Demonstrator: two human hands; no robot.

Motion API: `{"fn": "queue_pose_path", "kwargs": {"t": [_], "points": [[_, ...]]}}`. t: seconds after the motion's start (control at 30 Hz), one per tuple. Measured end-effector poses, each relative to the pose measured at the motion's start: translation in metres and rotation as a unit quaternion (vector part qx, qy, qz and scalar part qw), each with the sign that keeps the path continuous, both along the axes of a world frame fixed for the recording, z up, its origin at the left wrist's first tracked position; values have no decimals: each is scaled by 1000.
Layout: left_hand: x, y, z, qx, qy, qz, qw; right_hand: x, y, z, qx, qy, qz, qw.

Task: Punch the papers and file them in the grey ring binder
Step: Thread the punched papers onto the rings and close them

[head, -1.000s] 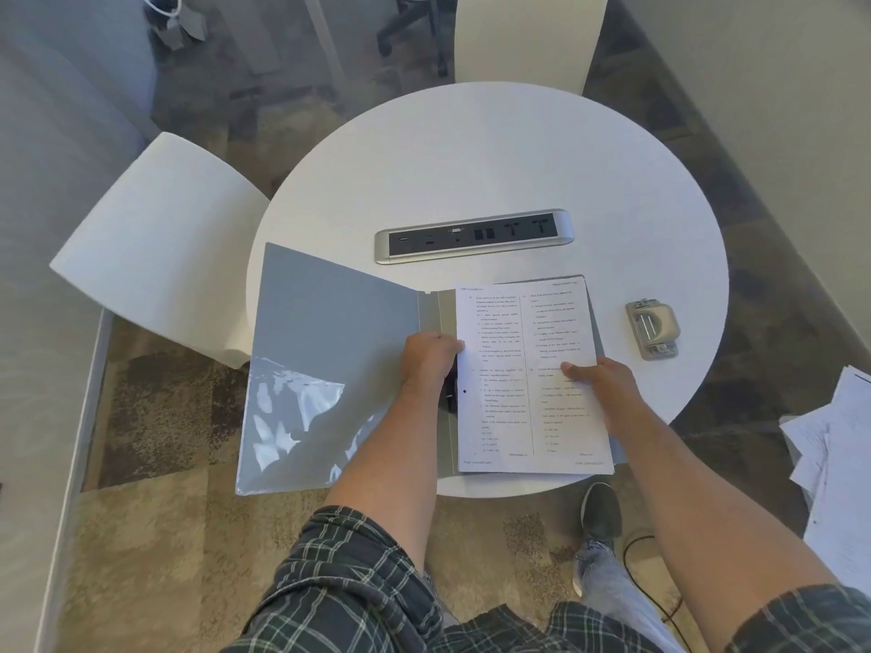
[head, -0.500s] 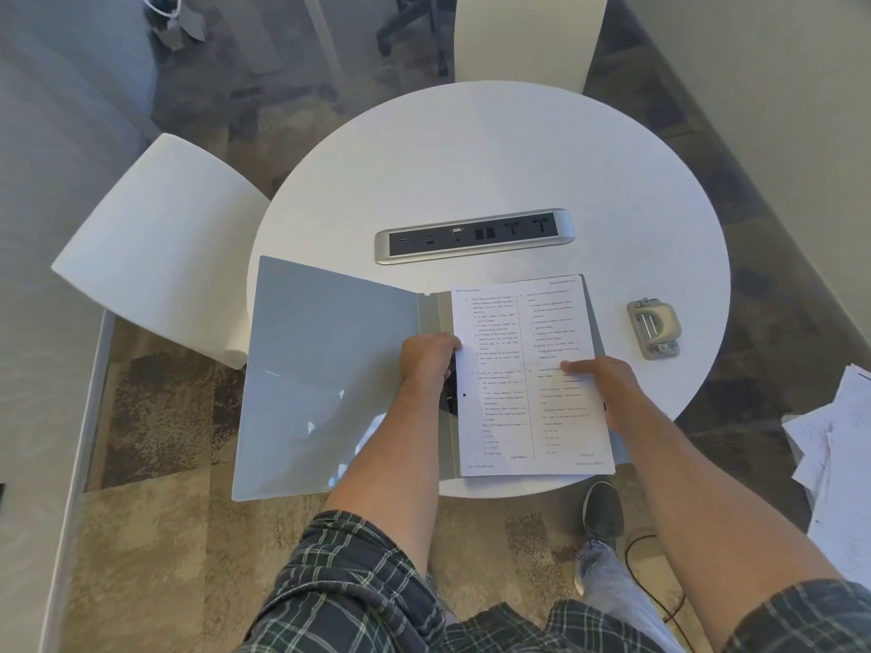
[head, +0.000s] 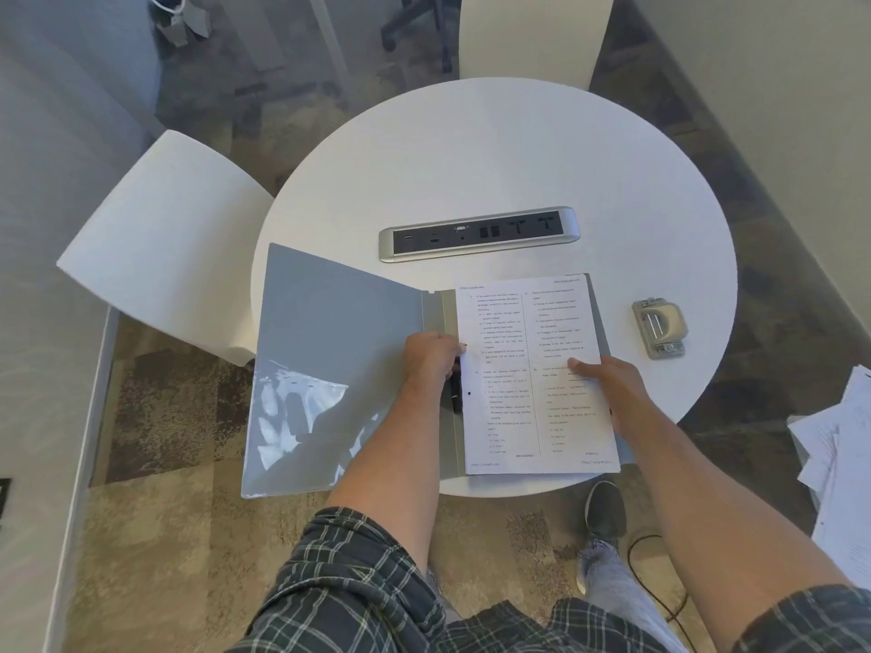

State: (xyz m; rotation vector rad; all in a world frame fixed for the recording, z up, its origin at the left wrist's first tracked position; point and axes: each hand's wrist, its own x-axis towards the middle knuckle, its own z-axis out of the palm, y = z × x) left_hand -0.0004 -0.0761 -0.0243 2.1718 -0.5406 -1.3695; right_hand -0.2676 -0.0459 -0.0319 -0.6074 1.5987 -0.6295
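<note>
Chair, white and curved, stands at the far left, its edge tucked against the round white table. Next comes the grey binder, lying open on the near side of the table; its left cover juts out past the table's rim over the carpet. On the inside of that cover a clear plastic pocket takes up the lower half, glinting with reflections; whether anything sits inside it cannot be told. Along the spine, a dark clip mechanism shows just beside the page's left margin.

The left hand rests at the spine, fingers curled together onto the left edge of the paper; how firmly they pinch the sheet is hidden by the knuckles. The paper is a printed sheet in two columns, lying flat on the binder's right half, with one punched hole visible as a dark dot near its left margin. A strip of grey cover shows past the page's right side. The right hand lies palm down on the page's right part, fingers together and stretched out flat, pressing the sheet.

Beyond the binder, a silver socket strip is set into the tabletop. To the right of the page, apart from it, sits the punch, beige and metal, with nothing in it. At the far right edge, off the table, lies a loose pile of printed sheets.
</note>
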Motion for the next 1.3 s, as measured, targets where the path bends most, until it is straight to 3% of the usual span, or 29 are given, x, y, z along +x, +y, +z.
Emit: {"fn": "queue_pose_path", "kwargs": {"t": [0.17,0.47,0.8,1.1,1.3], "points": [[-3,5,-4,-29,-19,-6,999,1,0,-2,-3,19,16,1000],[-8,21,8,-66,-162,-102,979,4,1,3,-15,55,48,997],[-4,67,9,-28,-114,-178,977,4,3,5,-16,81,80,993],[-2,61,8,-10,-66,-179,982,4,4,6,-21,71,75,994],[-4,62,4,-7,-50,-176,983,-5,0,7,4,15,77,997]]}}
